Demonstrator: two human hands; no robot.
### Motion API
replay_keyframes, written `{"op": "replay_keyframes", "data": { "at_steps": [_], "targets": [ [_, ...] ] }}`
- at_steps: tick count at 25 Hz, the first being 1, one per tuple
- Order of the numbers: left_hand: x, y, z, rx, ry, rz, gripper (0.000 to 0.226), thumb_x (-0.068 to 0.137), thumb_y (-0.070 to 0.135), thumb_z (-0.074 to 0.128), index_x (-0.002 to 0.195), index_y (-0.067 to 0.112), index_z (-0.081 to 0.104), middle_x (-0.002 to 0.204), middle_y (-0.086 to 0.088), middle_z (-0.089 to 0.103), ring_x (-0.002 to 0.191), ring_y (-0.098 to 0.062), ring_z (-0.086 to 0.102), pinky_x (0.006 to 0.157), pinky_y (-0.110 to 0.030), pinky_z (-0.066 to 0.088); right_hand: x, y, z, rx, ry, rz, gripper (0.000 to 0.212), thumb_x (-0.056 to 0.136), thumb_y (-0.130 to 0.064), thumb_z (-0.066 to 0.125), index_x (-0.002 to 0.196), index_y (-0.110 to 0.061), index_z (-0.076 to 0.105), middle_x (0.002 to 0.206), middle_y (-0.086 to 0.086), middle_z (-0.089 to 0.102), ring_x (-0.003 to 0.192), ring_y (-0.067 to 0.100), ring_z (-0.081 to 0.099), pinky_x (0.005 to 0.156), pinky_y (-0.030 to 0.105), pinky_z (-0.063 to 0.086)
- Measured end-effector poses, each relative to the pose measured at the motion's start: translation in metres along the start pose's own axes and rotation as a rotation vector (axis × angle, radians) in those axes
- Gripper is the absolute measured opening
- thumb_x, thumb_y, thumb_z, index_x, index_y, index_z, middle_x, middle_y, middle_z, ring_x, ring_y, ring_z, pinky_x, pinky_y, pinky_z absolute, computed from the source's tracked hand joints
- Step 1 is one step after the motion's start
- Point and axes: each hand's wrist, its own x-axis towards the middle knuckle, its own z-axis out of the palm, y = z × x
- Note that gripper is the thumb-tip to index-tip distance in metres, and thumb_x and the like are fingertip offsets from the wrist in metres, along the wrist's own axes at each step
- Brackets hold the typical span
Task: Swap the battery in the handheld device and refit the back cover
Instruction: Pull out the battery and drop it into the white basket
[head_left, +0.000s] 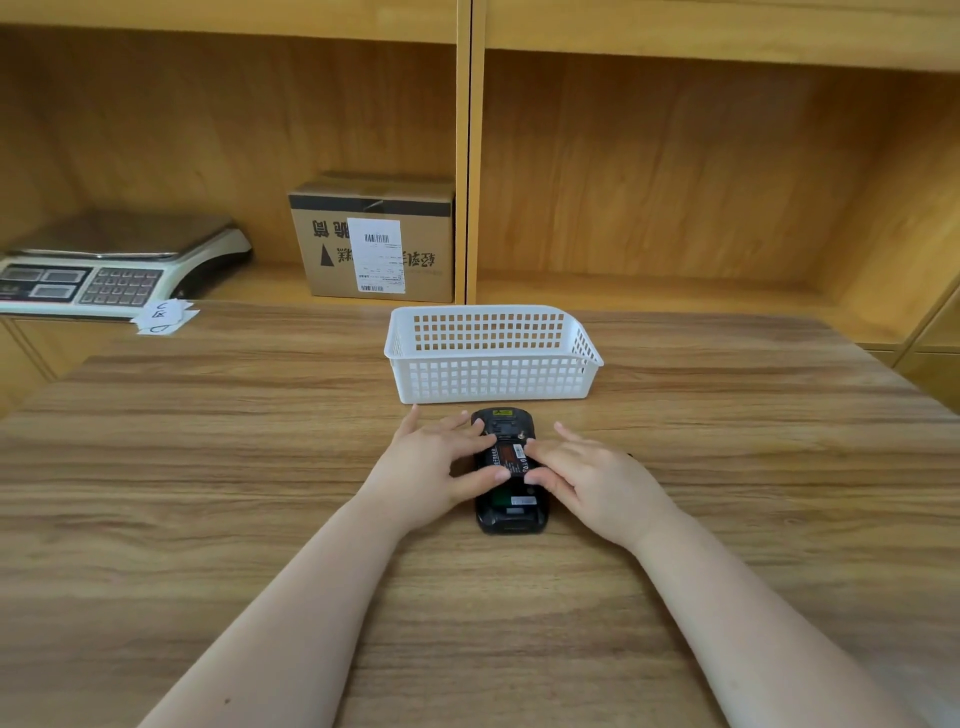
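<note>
device (510, 512): black handheld, lying face down on bench (260, 441), just in front of basket, back cover off, compartment showing
battery (508, 460): black with red label, sitting in open back of device, mid-body, between both hands' fingertips; cannot tell if fully seated
left hand (434, 467): reaching in from left, fingers spread fairly wide, fingertips (500, 474) pressing on battery's left edge, not closing round anything
right hand (592, 475): reaching in from right, fingers loosely spread, tips touching battery's right edge and device side, palm resting over bench
dark bit (629, 456): peeking out past right hand on bench, mostly hidden, cannot tell what it is
basket (493, 358): white slotted plastic, standing on bench just behind device, looking empty
scale (114, 265): sitting on shelf far left, well apart from device
paper slips (163, 317): lying at bench's far-left edge, by scale
box (374, 239): cardboard, white label, standing on shelf behind basket, print upside down
</note>
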Motion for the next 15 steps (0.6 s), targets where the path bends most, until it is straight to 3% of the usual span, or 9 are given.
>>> {"op": "replay_keyframes", "data": {
  "at_steps": [2,5,7,9,12,15],
  "targets": [
    [0.001,-0.001,0.001,-0.027,0.039,-0.014,0.083,0.073,0.083,0.023,0.131,0.033,0.057,0.145,0.011,0.050,0.141,-0.002,0.031,0.121,-0.042,0.005,0.005,-0.006,-0.003,0.119,0.048,0.095,0.056,0.099,-0.049,0.031,0.104,-0.012,0.072,0.098,0.000,0.076,0.096,0.022,0.071,0.088,0.032,0.054],
    [0.005,0.002,0.002,-0.003,0.101,0.006,0.073,0.081,0.078,0.018,0.114,0.034,0.067,0.123,0.011,0.067,0.126,-0.005,0.050,0.113,-0.040,0.025,0.013,-0.011,-0.008,0.478,0.024,0.466,0.026,0.093,-0.039,0.054,0.111,-0.026,0.069,0.098,-0.011,0.070,0.090,0.007,0.062,0.081,0.023,0.048],
    [0.007,0.005,0.001,-0.002,0.170,0.018,0.060,0.088,0.070,0.022,0.094,0.033,0.069,0.090,0.013,0.070,0.098,-0.006,0.061,0.098,-0.037,0.037,0.019,-0.013,-0.013,0.773,-0.032,0.678,0.020,0.092,-0.032,0.059,0.109,-0.026,0.068,0.084,-0.004,0.072,0.073,0.010,0.064,0.068,0.025,0.050],
    [0.009,0.007,0.000,-0.015,0.216,0.028,0.050,0.090,0.062,0.028,0.088,0.032,0.067,0.075,0.015,0.061,0.078,-0.006,0.055,0.088,-0.040,0.043,0.024,-0.014,-0.019,1.044,-0.107,0.832,0.021,0.094,-0.029,0.058,0.108,-0.018,0.069,0.076,0.008,0.075,0.059,0.018,0.064,0.050,0.028,0.048],
    [0.008,0.006,0.000,-0.053,0.229,0.031,0.051,0.089,0.063,0.031,0.105,0.032,0.068,0.084,0.016,0.066,0.084,-0.007,0.057,0.090,-0.042,0.045,0.030,-0.015,-0.029,1.264,-0.205,1.016,0.027,0.092,-0.033,0.062,0.108,-0.012,0.069,0.087,0.015,0.077,0.063,0.024,0.070,0.046,0.028,0.052],
    [0.006,0.007,0.000,-0.089,0.255,0.041,0.059,0.088,0.068,0.033,0.131,0.033,0.054,0.121,0.013,0.062,0.115,-0.010,0.048,0.100,-0.039,0.040,0.035,-0.017,-0.028,1.408,-0.215,1.151,0.024,0.090,-0.018,0.066,0.111,-0.006,0.067,0.090,0.019,0.075,0.063,0.025,0.073,0.045,0.025,0.054]
  ]
}}
